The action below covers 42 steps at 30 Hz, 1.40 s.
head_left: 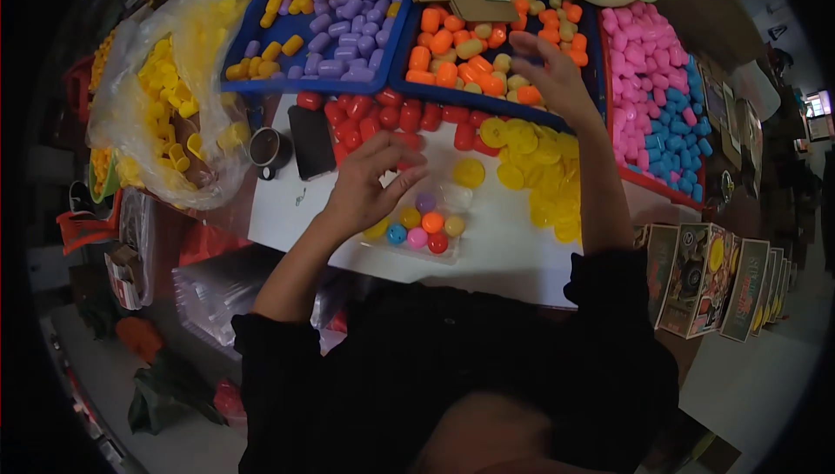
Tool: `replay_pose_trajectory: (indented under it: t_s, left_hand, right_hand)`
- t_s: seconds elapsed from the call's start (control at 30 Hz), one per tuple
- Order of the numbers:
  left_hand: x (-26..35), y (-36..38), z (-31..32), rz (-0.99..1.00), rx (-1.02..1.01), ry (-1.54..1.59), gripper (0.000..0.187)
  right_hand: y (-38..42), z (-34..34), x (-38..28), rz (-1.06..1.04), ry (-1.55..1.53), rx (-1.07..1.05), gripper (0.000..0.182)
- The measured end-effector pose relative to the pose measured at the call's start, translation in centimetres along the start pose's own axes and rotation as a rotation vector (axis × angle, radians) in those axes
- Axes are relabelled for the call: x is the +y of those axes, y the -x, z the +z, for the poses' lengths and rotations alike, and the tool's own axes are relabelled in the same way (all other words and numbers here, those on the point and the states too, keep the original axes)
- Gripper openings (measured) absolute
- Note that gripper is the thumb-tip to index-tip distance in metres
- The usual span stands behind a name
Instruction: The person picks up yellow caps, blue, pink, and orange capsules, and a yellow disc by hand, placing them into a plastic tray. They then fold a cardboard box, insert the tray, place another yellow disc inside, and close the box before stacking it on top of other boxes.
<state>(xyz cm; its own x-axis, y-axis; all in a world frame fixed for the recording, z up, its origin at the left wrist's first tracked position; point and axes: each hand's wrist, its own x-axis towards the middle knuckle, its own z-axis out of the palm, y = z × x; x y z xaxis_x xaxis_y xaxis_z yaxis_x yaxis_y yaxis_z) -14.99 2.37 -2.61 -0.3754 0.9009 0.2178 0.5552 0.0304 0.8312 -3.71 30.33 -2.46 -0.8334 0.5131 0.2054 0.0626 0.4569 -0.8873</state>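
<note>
My left hand (372, 182) hovers over the white table, its fingers bent and the thumb apart from them, with nothing visible between. Just below it sits a clear plastic tray (424, 252) holding several small rounded pieces in different colours, among them an orange piece (432, 223) and a blue piece (397, 233). My right hand (550, 81) reaches over a blue tray (497, 105) of orange and tan capsule-shaped pieces, fingers spread. Red pieces (361, 115) lie beyond my left hand. A lone yellow disc (469, 173) rests between the hands, near a pile of yellow discs (541, 171).
Another blue tray (302, 86) holds purple and yellow pieces; pink pieces (644, 48) fill a red tray at right. A phone (312, 140) and dark cup (270, 149) stand beside a plastic bag (113, 117) of yellow parts. Printed boxes (696, 278) line the right.
</note>
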Motion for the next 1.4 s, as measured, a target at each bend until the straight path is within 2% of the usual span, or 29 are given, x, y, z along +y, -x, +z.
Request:
replay_pose_trajectory:
  t_s: [0.07,0.13,0.17,0.27,0.3,0.33,0.4,0.47,0.53,0.57,0.63,0.67,0.7,0.73,0.8,0.83,0.87,0.9,0.93,0.97,1.03,1.1,1.17,1.2,1.23,1.3,1.33,1.37,1.4]
  left_hand:
    - [-0.2,-0.5,-0.1,0.055,0.020,0.033,0.010]
    - [-0.6,-0.9,-0.1,0.128,0.011,0.019,0.009]
    - [-0.8,-1.2,-0.1,0.132,-0.001,0.026,0.009]
    - [-1.2,-2.1,-1.0,0.060,-0.023,0.058,0.007]
    - [-1.7,-2.5,-1.4,0.013,-0.017,0.064,0.008]
    - [-2.1,-2.8,-1.5,-0.036,-0.015,0.075,0.009]
    - [-3.3,-4.6,-1.4,-0.069,0.109,0.136,0.030]
    - [-4.1,-7.4,-0.4,-0.173,0.338,0.257,0.058]
    - [-3.7,-10.3,0.3,-0.247,0.395,0.339,0.077]
    - [-3.4,-11.5,0.9,-0.244,0.388,0.357,0.077]
    - [-2.4,-12.8,2.7,0.213,0.322,0.214,0.086]
    - [-1.6,-12.3,4.2,0.214,0.306,0.235,0.086]
    - [-0.6,-11.6,5.8,0.157,0.242,0.065,0.086]
    - [0.5,-10.8,7.2,0.108,0.176,-0.111,0.086]
    - [2.7,-8.3,8.8,0.032,-0.040,-0.420,0.084]
    - [3.3,-6.2,9.9,0.042,-0.058,-0.417,0.084]
    - [3.5,-4.0,11.1,0.090,-0.191,-0.452,0.083]
    - [3.7,-2.5,11.9,0.138,-0.324,-0.487,0.083]
    - [3.8,-1.5,11.9,0.146,-0.344,-0.485,0.083]
    - [3.7,-0.6,11.3,0.236,-0.429,-0.382,0.083]
    - [4.0,-0.5,10.6,0.317,-0.498,-0.277,0.083]
    - [4.5,-2.0,9.7,0.418,-0.167,-0.002,0.085]
    - [3.7,-2.5,10.3,0.358,-0.137,0.179,0.085]
    - [3.5,-2.4,10.5,0.490,-0.175,0.140,0.083]
    - [3.4,-2.2,10.7,0.625,-0.216,0.098,0.081]
    - [3.5,-1.5,11.3,0.593,-0.221,0.168,0.071]
    - [3.4,-1.1,12.1,0.516,-0.144,0.410,0.069]
    - [3.7,-0.9,12.4,0.433,-0.063,0.650,0.066]
    - [4.0,-0.8,12.4,0.434,-0.067,0.653,0.066]
  right_hand:
    - [-8.4,-0.3,3.8,-0.083,0.408,0.179,0.068]
    - [-14.5,0.4,8.4,0.100,0.351,0.153,0.068]
    - [-15.6,0.7,8.6,0.143,0.271,0.105,0.080]
    - [-19.3,0.6,13.0,0.177,0.373,0.060,0.082]
    - [-18.7,0.4,10.8,0.182,0.540,0.089,0.078]
    - [-18.6,-0.1,9.6,0.178,0.541,0.082,0.078]
    - [-17.1,-1.3,7.9,0.078,0.661,0.259,0.073]
    - [-12.6,-1.8,3.9,0.068,0.686,0.307,0.067]
    - [-6.8,-1.8,1.8,-0.112,0.666,0.453,0.065]
    - [-3.2,-1.4,-0.1,-0.073,0.616,0.444,0.061]
    - [2.8,-0.9,-1.7,-0.018,0.585,0.446,0.056]
    - [5.3,-0.9,-1.1,0.046,0.234,0.470,0.059]
    - [7.8,-1.0,-0.5,0.105,-0.121,0.494,0.062]
    - [10.2,-1.6,0.0,0.118,-0.111,0.514,0.062]
    - [13.9,-3.3,-0.4,0.160,-0.537,0.218,0.053]
    - [15.0,-4.6,-1.9,0.337,-0.827,0.290,0.056]
    - [15.6,-5.3,-2.8,0.340,-0.832,0.314,0.056]
    - [16.0,-6.0,-3.4,0.212,-0.600,0.480,0.060]
    - [16.5,-6.4,-3.5,0.090,-0.359,0.632,0.064]
    - [17.0,-6.5,-3.4,0.064,-0.307,0.612,0.076]
    - [18.7,-4.7,-3.9,-0.036,-0.193,0.594,0.075]
    - [20.6,-2.8,-4.0,-0.125,-0.082,0.546,0.074]
    - [22.3,-1.7,-3.6,-0.380,0.507,0.463,0.070]
    - [22.8,-1.5,-3.5,-0.390,0.407,0.502,0.060]
    - [23.6,-1.3,-3.2,-0.382,0.406,0.495,0.060]
    - [25.1,-1.3,-2.7,-0.509,0.539,0.571,0.049]
    - [25.5,-1.5,-2.4,-0.499,0.540,0.573,0.049]
    - [25.5,-1.9,-2.6,-0.561,0.442,0.518,0.045]
    - [25.3,-2.0,-3.0,-0.625,0.345,0.464,0.045]
